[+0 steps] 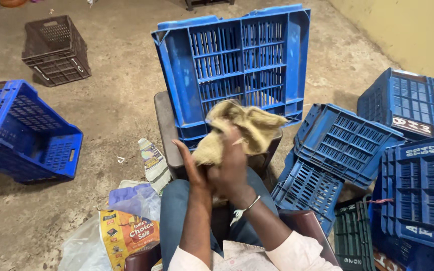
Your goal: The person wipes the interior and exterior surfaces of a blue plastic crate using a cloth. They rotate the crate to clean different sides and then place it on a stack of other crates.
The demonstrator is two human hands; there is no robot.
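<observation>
Both hands meet at centre frame, just below the upturned blue crate. The left hand stands with fingers extended upward, palm pressed against the lower edge of a tan jute cloth. The right hand is closed around the bunched cloth from the other side; a thin metal bangle sits on that wrist. The cloth is wadded, its upper folds overlapping the lower edge of the crate as seen from above; whether it touches the crate cannot be told.

The blue crate stands on its side, slatted base facing the camera, resting on a dark stool directly ahead of the person's knees, which are clad in blue trousers. White sleeves show at bottom centre.

Right of frame: a heap of further blue crates, tilted and overlapping, with a dark green crate at the lower right. Left edge, mid-height: one blue crate lying tilted on the concrete floor. Upper left: a brown crate, also tilted, well apart from the others.

Lower left, beside the person's leg: a yellow printed bag, crumpled clear plastic, and a pale bluish bag.
</observation>
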